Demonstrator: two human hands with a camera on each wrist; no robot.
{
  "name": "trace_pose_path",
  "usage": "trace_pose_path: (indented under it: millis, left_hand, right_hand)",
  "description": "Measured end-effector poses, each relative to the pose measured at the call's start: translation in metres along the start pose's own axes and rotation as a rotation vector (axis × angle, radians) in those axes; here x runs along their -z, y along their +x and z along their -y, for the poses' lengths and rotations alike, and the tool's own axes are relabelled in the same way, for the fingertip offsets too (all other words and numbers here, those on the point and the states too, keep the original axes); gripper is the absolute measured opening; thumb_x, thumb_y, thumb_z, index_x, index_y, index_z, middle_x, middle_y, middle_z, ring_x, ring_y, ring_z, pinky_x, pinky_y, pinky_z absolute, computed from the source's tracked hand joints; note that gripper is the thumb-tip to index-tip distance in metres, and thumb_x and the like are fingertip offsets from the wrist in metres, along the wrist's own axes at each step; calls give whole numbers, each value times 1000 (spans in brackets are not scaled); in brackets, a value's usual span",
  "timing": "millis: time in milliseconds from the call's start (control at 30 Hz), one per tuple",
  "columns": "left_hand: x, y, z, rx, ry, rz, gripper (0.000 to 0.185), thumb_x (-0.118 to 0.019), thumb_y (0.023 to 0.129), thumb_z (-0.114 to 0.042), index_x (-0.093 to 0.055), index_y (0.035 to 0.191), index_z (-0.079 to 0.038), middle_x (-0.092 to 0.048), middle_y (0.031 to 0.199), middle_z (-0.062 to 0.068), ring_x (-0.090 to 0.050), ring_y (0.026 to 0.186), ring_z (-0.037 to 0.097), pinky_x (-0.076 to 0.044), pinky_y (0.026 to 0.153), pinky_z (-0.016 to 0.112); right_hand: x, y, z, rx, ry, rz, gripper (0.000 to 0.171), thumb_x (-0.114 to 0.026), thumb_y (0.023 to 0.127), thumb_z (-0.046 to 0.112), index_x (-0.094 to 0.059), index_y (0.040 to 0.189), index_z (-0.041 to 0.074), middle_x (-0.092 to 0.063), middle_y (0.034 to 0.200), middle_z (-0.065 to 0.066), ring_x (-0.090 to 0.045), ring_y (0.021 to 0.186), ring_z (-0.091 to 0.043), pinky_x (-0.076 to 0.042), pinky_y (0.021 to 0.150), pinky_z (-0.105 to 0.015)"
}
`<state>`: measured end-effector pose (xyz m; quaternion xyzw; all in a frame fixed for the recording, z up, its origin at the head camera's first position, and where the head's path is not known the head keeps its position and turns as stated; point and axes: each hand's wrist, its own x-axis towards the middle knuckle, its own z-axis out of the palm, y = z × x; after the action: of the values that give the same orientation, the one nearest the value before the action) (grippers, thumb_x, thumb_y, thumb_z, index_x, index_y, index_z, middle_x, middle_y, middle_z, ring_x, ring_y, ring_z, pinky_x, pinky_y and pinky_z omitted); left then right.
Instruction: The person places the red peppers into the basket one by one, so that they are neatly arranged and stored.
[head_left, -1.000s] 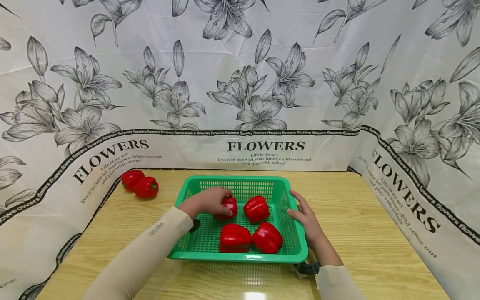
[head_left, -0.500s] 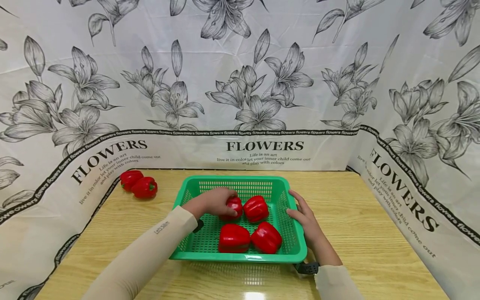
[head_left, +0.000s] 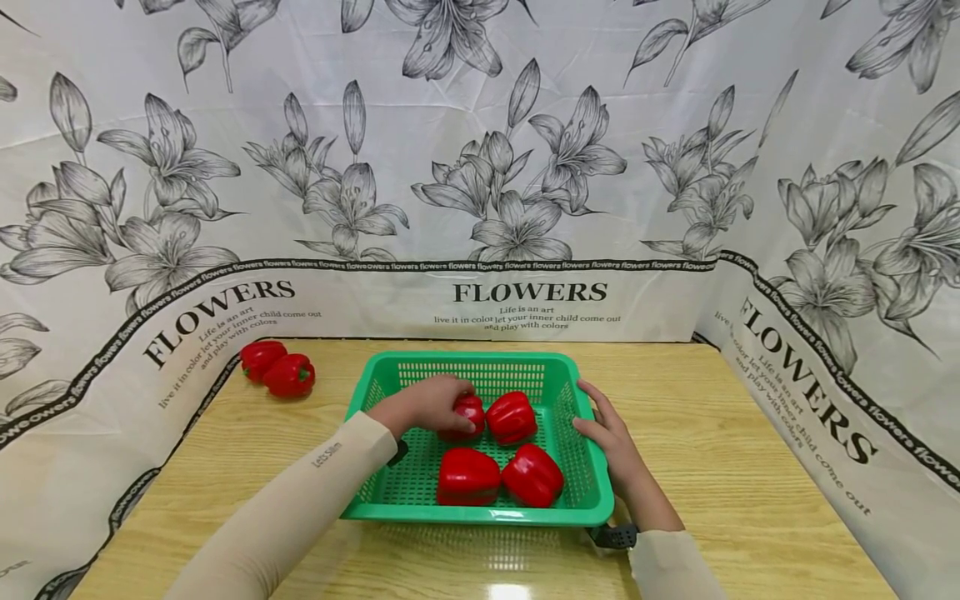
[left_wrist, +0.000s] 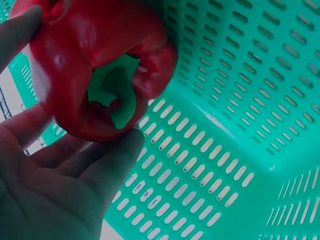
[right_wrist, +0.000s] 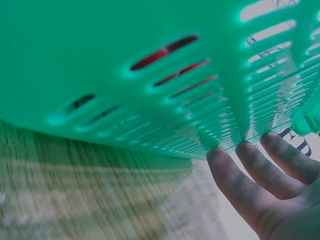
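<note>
Gripping a red pepper [head_left: 467, 414] at the green basket's [head_left: 480, 512] ten o'clock, the left hand [head_left: 423, 404] is setting it beside three others. Right hand [head_left: 611, 433], fingers straight, braces the three o'clock wall; next, I'd judge, comes letting go cleanly.

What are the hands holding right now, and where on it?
The left hand grips a red pepper round its stem end, inside the green basket. The right hand rests flat against the basket's side.
</note>
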<state>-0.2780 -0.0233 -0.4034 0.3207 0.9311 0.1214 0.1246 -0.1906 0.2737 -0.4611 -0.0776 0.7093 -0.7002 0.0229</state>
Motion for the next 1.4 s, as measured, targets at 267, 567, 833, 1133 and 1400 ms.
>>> trace_pose_path:
  millis: [267, 567, 833, 1133, 1400]
  left_hand:
    - [0, 1, 0, 22, -10, 8, 61, -68, 86, -46, -55, 134, -11, -63, 116, 3, -55, 102, 17, -52, 84, 31]
    - [6, -1, 7, -9, -38, -22, 58, -62, 91, -45, -55, 135, -8, -60, 131, 8, -54, 123, 24, -43, 106, 40]
    - [12, -5, 11, 38, -80, -47, 57, -63, 91, -42, -55, 135, -8, -58, 136, 7, -50, 128, 27, -41, 109, 43]
    - [21, -10, 16, 38, -99, -50, 55, -62, 91, -40, -54, 135, -7, -58, 136, 9, -51, 128, 28, -42, 108, 45]
    - [27, -15, 20, 56, -74, -92, 56, -62, 91, -42, -54, 135, -8, -58, 136, 8, -52, 128, 27, -42, 108, 43]
  right_hand:
    - [0, 0, 0, 1, -4, -5, 62, -46, 100, 18, -16, 155, 20, -35, 145, -27, -64, 108, -31, -57, 82, -47]
    - [0, 1, 0, -5, -7, -6, 62, -46, 100, 18, -17, 154, 20, -36, 145, -28, -64, 107, -33, -58, 81, -48]
    - [0, 0, 0, -12, -15, -9, 62, -46, 100, 19, -17, 154, 21, -35, 146, -28, -62, 110, -38, -58, 81, -49]
    - [0, 0, 0, -14, -34, -24, 61, -46, 100, 20, -18, 154, 22, -36, 146, -27, -58, 113, -46, -57, 81, -50]
    - [-1, 0, -1, -17, -30, -24, 61, -47, 100, 20, -18, 154, 22, -36, 147, -27, -58, 113, -45, -57, 81, -49]
